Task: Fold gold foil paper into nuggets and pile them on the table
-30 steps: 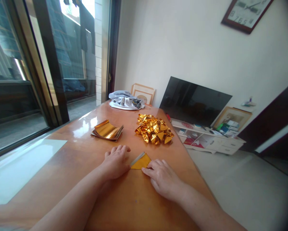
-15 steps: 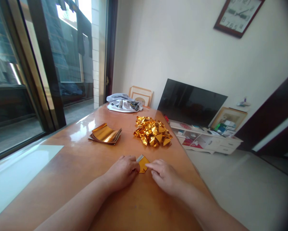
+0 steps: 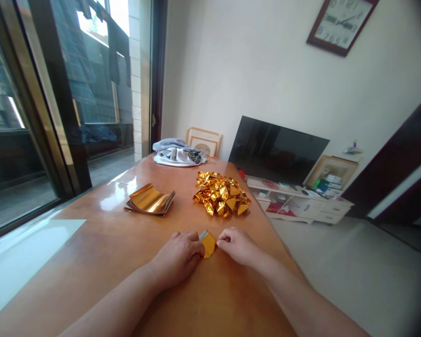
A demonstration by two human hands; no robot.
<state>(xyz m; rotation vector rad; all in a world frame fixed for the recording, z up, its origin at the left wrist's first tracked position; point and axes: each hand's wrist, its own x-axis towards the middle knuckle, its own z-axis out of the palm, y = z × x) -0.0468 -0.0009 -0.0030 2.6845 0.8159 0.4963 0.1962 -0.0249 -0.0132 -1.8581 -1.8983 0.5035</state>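
A small folded piece of gold foil paper (image 3: 209, 245), with a silvery strip along its upper left edge, lies on the table in front of me. My left hand (image 3: 182, 252) is closed on its left side, fingers curled over the edge and pressing it to the tabletop. At the right corner of the paper, thumb and forefinger of my right hand (image 3: 236, 245) are pinched together. Beyond my hands, to the right, sits a heap of folded gold foil pieces (image 3: 222, 193). A stack of gold foil sheets (image 3: 150, 200) with a curled top sheet lies to the left.
The glossy wooden table (image 3: 101, 262) runs away from me, its right edge beside my right forearm. Bundled cloth (image 3: 178, 153) rests at the far end. A pale sheet (image 3: 27, 262) covers part of the left side. A television (image 3: 276, 152) stands beyond, on a low white cabinet (image 3: 301, 206).
My right hand has gone from an extended forefinger on the paper to a pinch at its right corner. The folded paper's lower edge looks smoother. My left hand stays on it.
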